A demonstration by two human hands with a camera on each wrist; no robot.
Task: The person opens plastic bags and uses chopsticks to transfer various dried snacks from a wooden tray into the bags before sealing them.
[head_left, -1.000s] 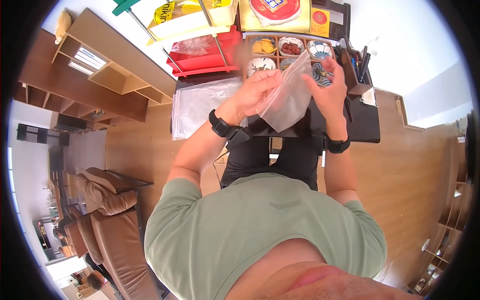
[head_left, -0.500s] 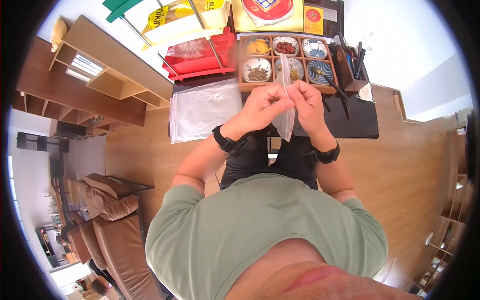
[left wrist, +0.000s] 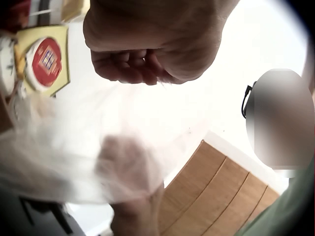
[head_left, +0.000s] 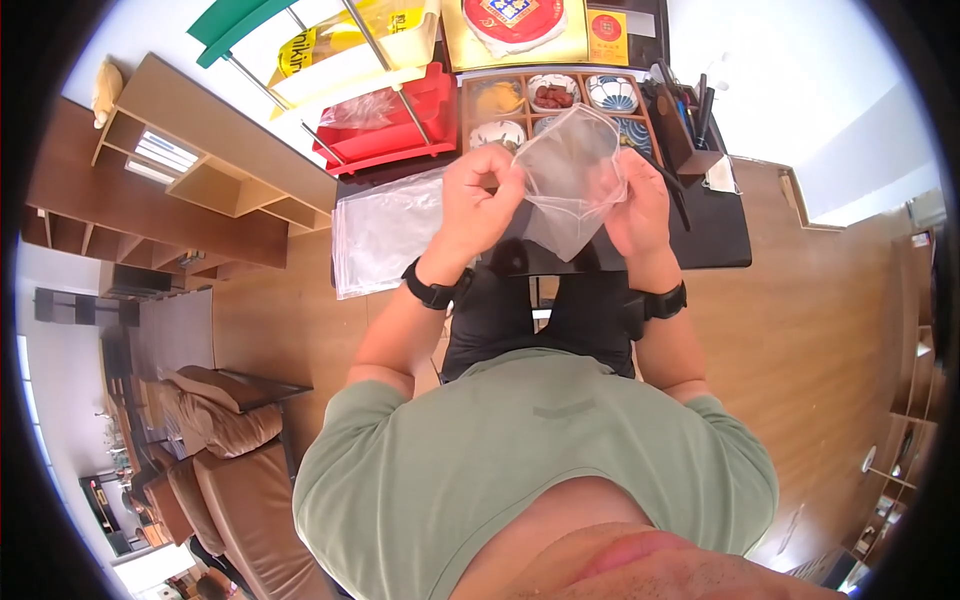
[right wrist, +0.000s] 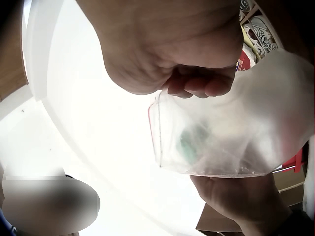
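Observation:
Both hands hold a clear plastic zip bag (head_left: 568, 160) up over the near edge of the black table (head_left: 712, 232). Its mouth is spread wide between them. The left hand (head_left: 482, 195) pinches one side of the mouth with curled fingers and thumb. On the opposite side, the right hand (head_left: 642, 205) grips the rim, its fingers partly showing through the film. In the right wrist view the bag (right wrist: 231, 132) looks puffed out, with only blurred colours showing through. Behind it, a divided wooden box (head_left: 583, 88) holds small patterned bowls, partly covered by the bag.
A stack of flat clear bags (head_left: 385, 235) lies at the table's left. Beyond it stands a rack with a red tray (head_left: 390, 150). A pen holder (head_left: 690, 150) is right of the box, and a gold box with a red round package (head_left: 515, 20) sits at the back.
The bag has gone from hanging at the left hand, to edge-on between both hands, to spread at the mouth. The hands have moved apart.

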